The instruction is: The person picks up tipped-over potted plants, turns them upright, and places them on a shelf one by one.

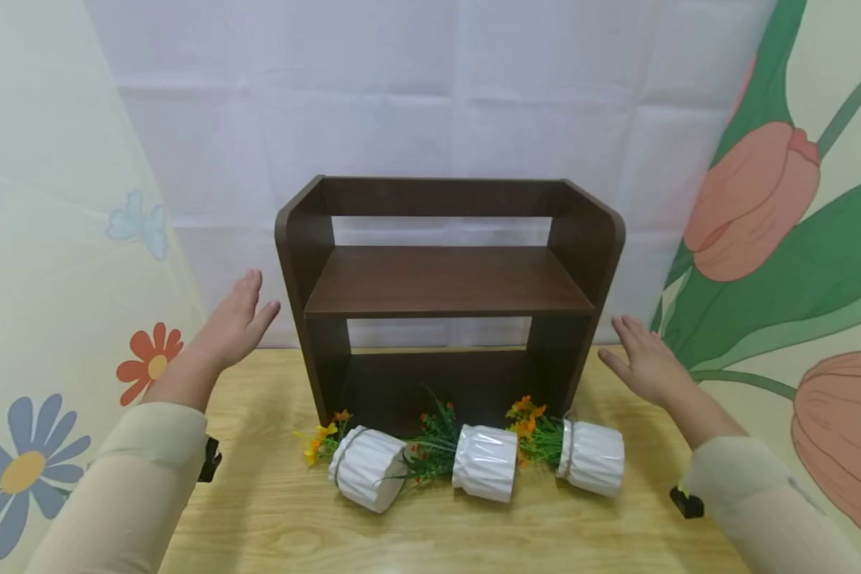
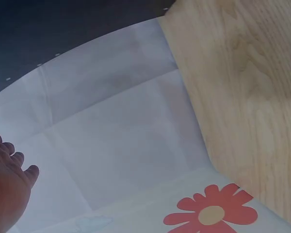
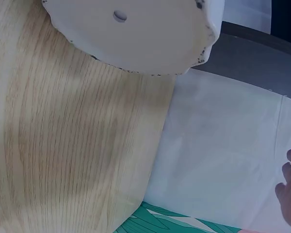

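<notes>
My left hand [image 1: 235, 323] is flat-fingered and holding nothing, just left of the dark brown wooden two-tier shelf [image 1: 448, 283], not touching it. The shelf stands on the light wood table [image 1: 273, 518]; three white ribbed pots of orange and yellow flowers [image 1: 484, 462] lie tipped before it. My right hand [image 1: 646, 363] is spread and empty, near its right side.

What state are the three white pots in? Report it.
Tipped: all three white pots lie on their sides on the table before the shelf, flowers pointing toward it.
</notes>
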The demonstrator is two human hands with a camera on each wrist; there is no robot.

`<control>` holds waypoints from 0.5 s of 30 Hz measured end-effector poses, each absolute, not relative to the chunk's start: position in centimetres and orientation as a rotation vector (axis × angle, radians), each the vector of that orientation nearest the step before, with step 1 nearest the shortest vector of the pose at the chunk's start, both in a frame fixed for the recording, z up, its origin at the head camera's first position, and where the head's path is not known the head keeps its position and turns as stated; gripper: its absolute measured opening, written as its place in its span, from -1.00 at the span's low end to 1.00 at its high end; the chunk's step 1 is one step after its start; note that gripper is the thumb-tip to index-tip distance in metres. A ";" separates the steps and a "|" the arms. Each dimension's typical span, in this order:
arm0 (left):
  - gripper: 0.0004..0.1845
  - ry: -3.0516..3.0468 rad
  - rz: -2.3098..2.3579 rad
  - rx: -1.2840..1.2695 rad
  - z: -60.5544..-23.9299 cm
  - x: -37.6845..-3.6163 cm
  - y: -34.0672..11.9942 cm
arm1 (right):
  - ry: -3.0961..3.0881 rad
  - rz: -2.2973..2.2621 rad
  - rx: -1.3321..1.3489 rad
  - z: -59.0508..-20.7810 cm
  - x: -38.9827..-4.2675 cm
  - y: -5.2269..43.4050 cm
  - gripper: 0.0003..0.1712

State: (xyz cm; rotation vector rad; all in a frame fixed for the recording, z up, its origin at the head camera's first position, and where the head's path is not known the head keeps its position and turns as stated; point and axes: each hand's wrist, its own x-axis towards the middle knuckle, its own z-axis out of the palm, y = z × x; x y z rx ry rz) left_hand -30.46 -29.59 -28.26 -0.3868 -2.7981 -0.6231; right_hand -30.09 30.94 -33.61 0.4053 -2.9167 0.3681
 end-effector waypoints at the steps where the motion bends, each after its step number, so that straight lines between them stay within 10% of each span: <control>1: -0.20 -2.789 -0.642 -0.392 -28.0 -30.4 -29.4 | -2.914 0.371 0.407 -33.7 -30.0 31.0 -0.09; 15: -0.25 -2.644 -0.905 -0.434 -25.4 -29.7 -28.8 | -2.900 0.523 0.432 -34.2 -28.4 30.7 -0.12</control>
